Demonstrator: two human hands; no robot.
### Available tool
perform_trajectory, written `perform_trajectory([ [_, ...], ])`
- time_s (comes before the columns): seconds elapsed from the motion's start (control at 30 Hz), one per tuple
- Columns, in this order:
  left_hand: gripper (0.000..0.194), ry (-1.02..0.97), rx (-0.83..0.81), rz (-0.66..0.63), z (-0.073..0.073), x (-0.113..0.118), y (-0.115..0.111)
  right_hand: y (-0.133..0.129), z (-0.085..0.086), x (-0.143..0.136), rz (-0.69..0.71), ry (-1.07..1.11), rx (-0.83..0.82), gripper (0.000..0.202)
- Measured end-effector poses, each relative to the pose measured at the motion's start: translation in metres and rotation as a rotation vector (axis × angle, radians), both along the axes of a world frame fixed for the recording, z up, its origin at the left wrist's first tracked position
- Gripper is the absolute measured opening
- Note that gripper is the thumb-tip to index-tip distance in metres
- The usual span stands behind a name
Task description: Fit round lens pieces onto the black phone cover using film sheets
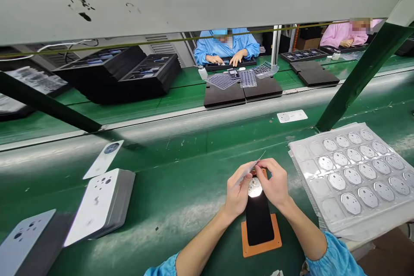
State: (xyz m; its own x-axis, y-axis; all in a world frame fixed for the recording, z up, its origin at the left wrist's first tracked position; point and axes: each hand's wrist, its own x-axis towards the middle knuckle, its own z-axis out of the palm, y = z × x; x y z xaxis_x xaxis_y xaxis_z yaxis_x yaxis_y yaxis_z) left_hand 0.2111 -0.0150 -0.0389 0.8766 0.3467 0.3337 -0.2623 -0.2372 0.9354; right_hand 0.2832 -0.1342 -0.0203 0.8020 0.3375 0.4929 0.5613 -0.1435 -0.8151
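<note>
My left hand (237, 192) is closed on a thin, pale sheet (246, 172) that tilts up above the work piece. The fingers of my right hand (274, 183) are pinched at the sheet's upper edge; what lies between their tips is too small to make out. Below both hands a black phone-shaped panel (259, 222) rests on an orange fixture plate (246, 251). A shiny round metal disc (255, 187) shows at the panel's upper end, between my hands.
At right lies a clear tray (326, 200) of silvery discs. White panels are stacked (97, 205) at left, with another stack (24, 237) nearer. A white card (292, 116) lies beyond my hands. Two people work across the bench behind green slanted posts (362, 77).
</note>
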Motion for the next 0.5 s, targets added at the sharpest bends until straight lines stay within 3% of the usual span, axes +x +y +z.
perform_trajectory([
  [0.3, 0.039, -0.131, 0.21, -0.036, -0.0023, -0.0005, 0.0004, 0.0022, -0.0007, -0.0022, -0.032, 0.024, 0.007, 0.014],
  [0.5, 0.042, -0.105, 0.229, -0.034, -0.0044, -0.0025, -0.0028, 0.0013, -0.0002, -0.0033, -0.034, 0.008, 0.019, 0.012],
])
